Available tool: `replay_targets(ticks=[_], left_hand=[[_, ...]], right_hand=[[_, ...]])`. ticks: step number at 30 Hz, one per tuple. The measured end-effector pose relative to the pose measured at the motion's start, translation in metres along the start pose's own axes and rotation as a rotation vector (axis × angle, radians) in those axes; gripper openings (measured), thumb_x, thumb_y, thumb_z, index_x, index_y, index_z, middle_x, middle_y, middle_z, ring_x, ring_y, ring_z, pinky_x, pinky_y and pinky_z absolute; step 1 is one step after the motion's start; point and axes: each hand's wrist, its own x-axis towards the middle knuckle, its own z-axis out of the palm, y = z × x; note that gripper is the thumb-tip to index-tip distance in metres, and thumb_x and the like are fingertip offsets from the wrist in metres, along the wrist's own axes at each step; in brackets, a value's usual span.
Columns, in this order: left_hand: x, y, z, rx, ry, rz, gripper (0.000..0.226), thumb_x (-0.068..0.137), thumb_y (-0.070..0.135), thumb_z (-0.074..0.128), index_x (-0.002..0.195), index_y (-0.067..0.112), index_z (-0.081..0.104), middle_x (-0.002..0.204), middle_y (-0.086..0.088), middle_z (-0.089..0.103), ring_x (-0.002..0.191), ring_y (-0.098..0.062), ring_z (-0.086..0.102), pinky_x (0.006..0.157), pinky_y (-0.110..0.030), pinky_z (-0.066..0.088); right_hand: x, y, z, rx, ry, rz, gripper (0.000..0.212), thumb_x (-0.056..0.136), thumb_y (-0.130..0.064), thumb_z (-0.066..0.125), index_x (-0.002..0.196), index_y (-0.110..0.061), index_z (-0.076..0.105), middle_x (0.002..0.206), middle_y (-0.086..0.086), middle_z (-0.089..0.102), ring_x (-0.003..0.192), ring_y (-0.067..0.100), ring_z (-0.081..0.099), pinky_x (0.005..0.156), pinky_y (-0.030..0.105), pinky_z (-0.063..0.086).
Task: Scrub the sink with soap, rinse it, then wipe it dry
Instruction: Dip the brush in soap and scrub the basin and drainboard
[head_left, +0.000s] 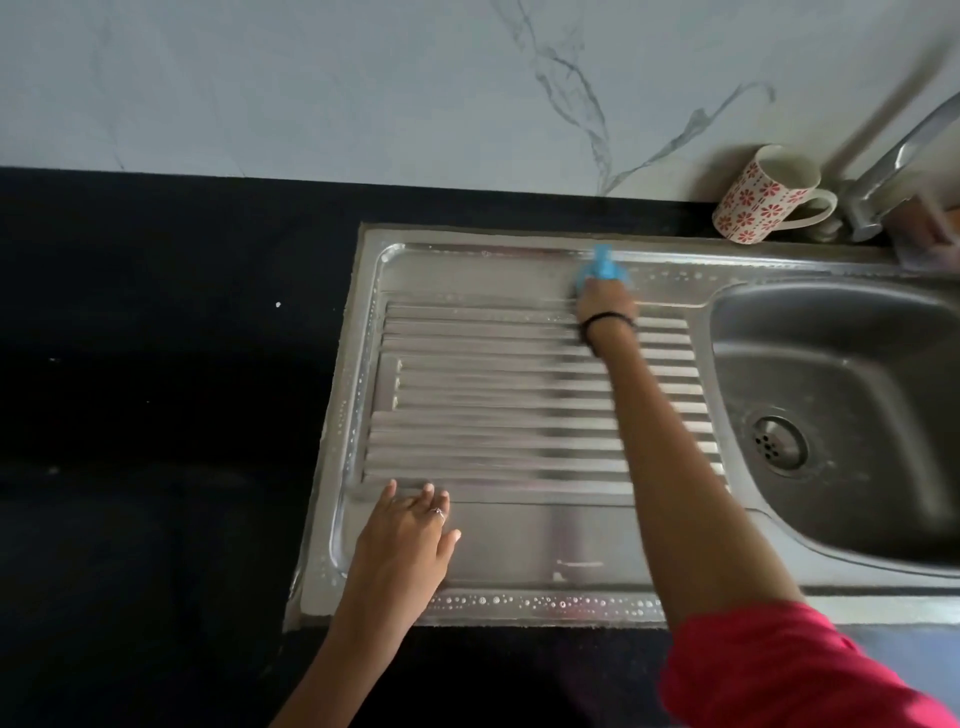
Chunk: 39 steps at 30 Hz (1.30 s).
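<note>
A: Near edge?
B: I'm seeing the left hand (410, 525) lying flat, fingers spread, on the sink (519, 540) drainboard's front strip, soap bubbles (545, 604) sitting along the rim.
A: Further back?
B: Right hand (605, 299) is gripping a blue scrubber (602, 267), pressing it on the drainboard's back edge. Mug (763, 195) and tap (904, 156) are standing behind.
</note>
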Motion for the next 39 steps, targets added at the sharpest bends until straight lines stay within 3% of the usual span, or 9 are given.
replay_targets(ticks=[3, 7, 14, 18, 20, 23, 30, 34, 39], left_hand=[[0.007, 0.004, -0.005, 0.044, -0.03, -0.009, 0.049, 0.099, 0.038, 0.034, 0.142, 0.016, 0.035, 0.148, 0.0, 0.037, 0.129, -0.008, 0.041, 0.117, -0.029, 0.001], [0.011, 0.009, -0.012, 0.123, -0.065, -0.03, 0.047, 0.1, 0.039, 0.031, 0.14, 0.015, 0.039, 0.144, -0.001, 0.043, 0.121, -0.01, 0.05, 0.117, -0.029, 0.002], [0.01, 0.01, -0.007, 0.163, -0.07, -0.054, 0.049, 0.1, 0.039, 0.027, 0.141, 0.015, 0.036, 0.145, -0.002, 0.042, 0.122, -0.013, 0.049, 0.117, -0.03, 0.009], [0.005, 0.013, -0.009, 0.056, -0.022, -0.082, 0.046, 0.1, 0.039, 0.028, 0.141, 0.021, 0.037, 0.139, 0.004, 0.048, 0.122, -0.014, 0.048, 0.098, -0.024, 0.039], [0.002, 0.015, -0.009, 0.009, -0.001, -0.136, 0.044, 0.1, 0.036, 0.03, 0.141, 0.022, 0.037, 0.139, 0.005, 0.047, 0.12, -0.012, 0.05, 0.091, -0.024, 0.044], [0.0, 0.017, -0.01, -0.017, 0.089, -0.151, 0.034, 0.078, 0.024, 0.07, 0.111, 0.014, 0.069, 0.107, 0.0, 0.07, 0.084, -0.012, 0.069, 0.06, -0.023, 0.054], [0.005, 0.016, -0.001, 0.064, 0.143, -0.07, 0.036, 0.036, 0.019, 0.092, 0.066, 0.01, 0.074, 0.055, -0.001, 0.066, 0.034, -0.013, 0.055, 0.029, -0.015, 0.035], [-0.005, 0.005, 0.002, 0.024, 0.179, 0.025, 0.025, 0.061, 0.029, 0.08, 0.079, 0.012, 0.077, 0.078, -0.002, 0.074, 0.061, -0.014, 0.069, 0.049, -0.022, 0.053], [-0.02, -0.003, 0.015, -0.016, -0.03, 0.012, 0.072, 0.099, 0.046, 0.007, 0.11, 0.008, 0.068, 0.111, -0.008, 0.068, 0.099, -0.02, 0.067, 0.078, -0.041, 0.053]], right_hand=[[-0.015, -0.033, 0.051, -0.109, -0.19, -0.221, 0.04, 0.101, -0.023, 0.03, 0.132, -0.004, 0.047, 0.137, 0.017, 0.047, 0.123, 0.032, 0.047, 0.096, 0.031, 0.037], [-0.037, -0.059, 0.059, -0.229, -0.351, -0.448, 0.039, 0.101, -0.02, 0.031, 0.133, -0.005, 0.046, 0.136, 0.021, 0.045, 0.124, 0.036, 0.045, 0.101, 0.035, 0.035], [0.029, 0.059, -0.063, -0.12, -0.036, -0.092, 0.041, 0.101, -0.019, 0.034, 0.132, 0.005, 0.043, 0.134, 0.027, 0.046, 0.122, 0.038, 0.045, 0.095, 0.038, 0.036], [0.035, 0.104, -0.11, 0.097, 0.103, 0.244, 0.046, 0.099, -0.029, 0.034, 0.131, 0.001, 0.046, 0.122, 0.019, 0.055, 0.109, 0.033, 0.057, 0.047, 0.026, 0.04], [0.033, 0.099, -0.099, 0.06, 0.149, 0.246, 0.044, 0.099, -0.028, 0.034, 0.13, 0.001, 0.046, 0.13, 0.02, 0.052, 0.117, 0.035, 0.053, 0.063, 0.032, 0.045], [0.012, 0.068, -0.063, -0.102, 0.073, 0.017, 0.04, 0.101, -0.018, 0.03, 0.131, 0.002, 0.045, 0.134, 0.025, 0.047, 0.123, 0.038, 0.046, 0.099, 0.039, 0.037], [-0.014, 0.051, -0.035, -0.181, -0.099, -0.187, 0.038, 0.101, -0.024, 0.033, 0.132, -0.006, 0.047, 0.13, 0.024, 0.049, 0.117, 0.037, 0.05, 0.093, 0.036, 0.04], [0.003, 0.107, -0.085, -0.078, 0.096, 0.077, 0.041, 0.099, -0.023, 0.035, 0.13, 0.001, 0.047, 0.133, 0.025, 0.048, 0.12, 0.039, 0.048, 0.099, 0.043, 0.038], [-0.024, 0.088, -0.068, -0.044, 0.103, 0.104, 0.041, 0.101, -0.022, 0.032, 0.129, 0.004, 0.047, 0.133, 0.024, 0.049, 0.122, 0.037, 0.046, 0.098, 0.039, 0.036]])
